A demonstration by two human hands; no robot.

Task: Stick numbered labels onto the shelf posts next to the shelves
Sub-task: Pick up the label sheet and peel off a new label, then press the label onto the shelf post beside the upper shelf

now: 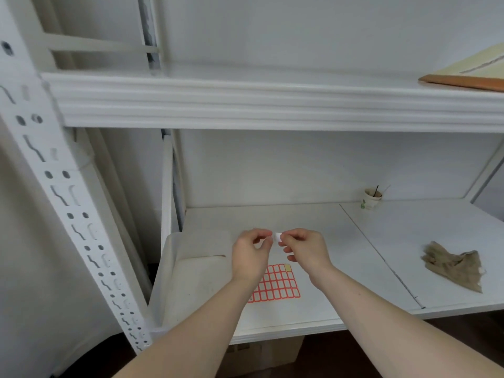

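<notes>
A small white label (278, 237) is held above the lower shelf (341, 268), pinched by the fingertips of my right hand (305, 248). My left hand (251, 255) is just to its left, thumb and forefinger curled close to the label's edge; whether they touch it I cannot tell. Below the hands lies a sheet of red-bordered labels (275, 285), one corner spot at the top right bare and yellowish. The white perforated shelf post (62, 197) slants down the left side.
A white tray or lid (191, 271) lies on the shelf's left end. A paper cup (371, 199) with sticks stands at the back, a crumpled tan cloth (455, 266) at the right. An upper shelf (272, 105) carries a board (471, 75). A cardboard box (272, 353) sits underneath.
</notes>
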